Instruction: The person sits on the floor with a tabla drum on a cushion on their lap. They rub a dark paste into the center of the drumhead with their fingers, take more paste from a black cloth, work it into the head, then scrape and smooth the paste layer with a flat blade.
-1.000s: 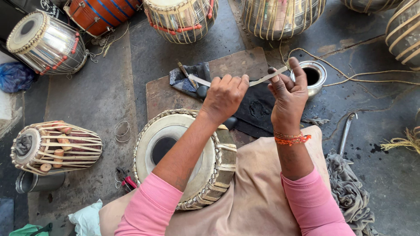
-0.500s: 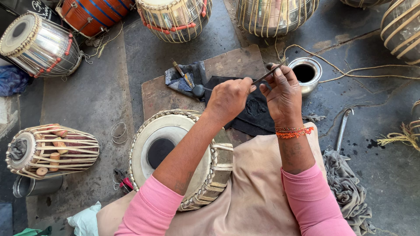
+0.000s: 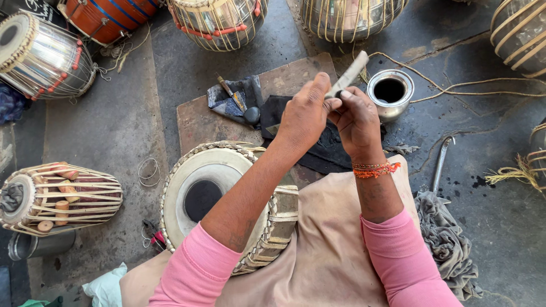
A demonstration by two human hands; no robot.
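Pale flat strip (image 3: 351, 73), narrow, looks like hide or a thin stick, cannot tell which; held raised above the wooden board (image 3: 196, 122), its free end angled up and away toward the steel pot (image 3: 390, 92). Judged light and fairly stiff along its length, since the free end stands out unsupported; surface probably dry, not slippery. Best grip looks to be the lower end, pinched flat between thumb and fingertips, which is where both hands meet it. Left hand (image 3: 305, 112) closed around the lower end, thumb and forefinger pinching, knuckles up, forearm reaching forward across the drum. Right hand (image 3: 357, 120) curled just beside it, touching the left, fingers folded onto the same end, a dark smudge at the fingertips; wrist carries an orange thread band (image 3: 375, 169). Both palms blackened. Below the left forearm, a drum (image 3: 227, 199) with pale skin and black centre patch rests tilted on the tan cloth (image 3: 324, 256) over the lap. On the board: small hammer (image 3: 242, 105) lying on a dark rag (image 3: 233, 94). Further out, laced wooden drum (image 3: 60, 199) on its side at left, metal-bodied drums along the top edge, grey cloth (image 3: 446, 239) and loose cord (image 3: 472, 85) at right
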